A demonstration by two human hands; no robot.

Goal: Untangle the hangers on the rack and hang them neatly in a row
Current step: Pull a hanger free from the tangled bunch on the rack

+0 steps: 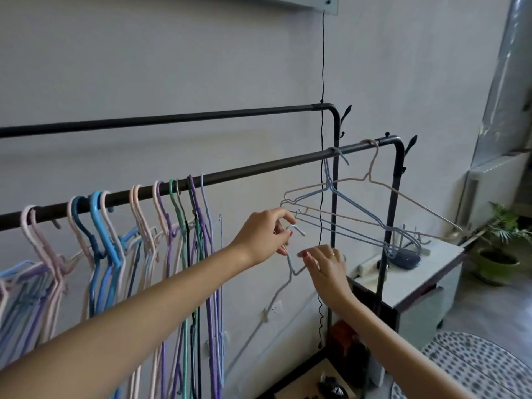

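Our left hand (266, 234) pinches the hook of a loose grey hanger (283, 286) whose body trails down and left below the rail (259, 168), while our right hand (325, 267), fingers relaxed and holding nothing, touches its neck from the right, nearer the two hung hangers (345, 214).

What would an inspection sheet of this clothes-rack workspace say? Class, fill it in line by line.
Surface: front rail holds the hangers; rear rail is bare.
Job's things: bunched hangers crowd the left; blue hanger and pink hanger hang apart on the right; loose hanger is off the rail.
Clutter: side cabinet carries small items.
Grips: left hand pinches the loose hanger's hook; right hand touches its neck, fingers straight.
Cables: black cable hangs down the wall.
Surroundings: potted plant, dotted rug.
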